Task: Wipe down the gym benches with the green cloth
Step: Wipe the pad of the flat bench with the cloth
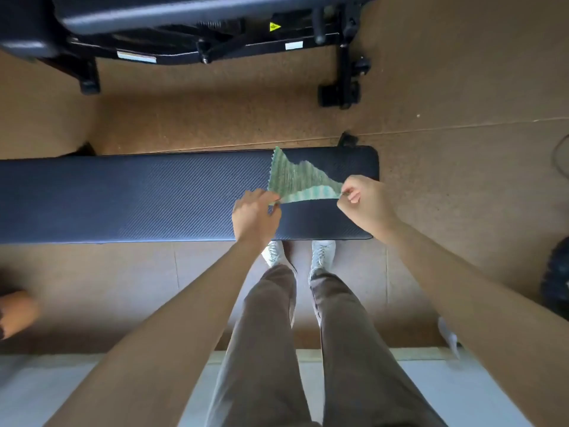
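Cloth: a green, ribbed, pinked-edge square of fabric [294, 181] is hanging stretched between the two hands, just above the right end of the bench, its far corner pointing away from the person.
Left hand: the left hand [255, 215] is pinching the cloth's near-left corner between thumb and fingertips, closed tight on the fabric.
Right hand: the right hand [365, 200] is pinching the near-right corner, likewise closed on the fabric; the hands are pulling apart, seemingly to spread or fold the cloth flat before wiping.
Bench: a long, flat, dark-blue padded bench with a woven texture [138, 195] is lying directly under both hands and running far out to the left of them.
Second bench: a black padded bench on a metal frame [191, 13] is standing beyond the hands, well apart.
Stance: the person is standing close against the near edge, so the whole pad is probably within reach.
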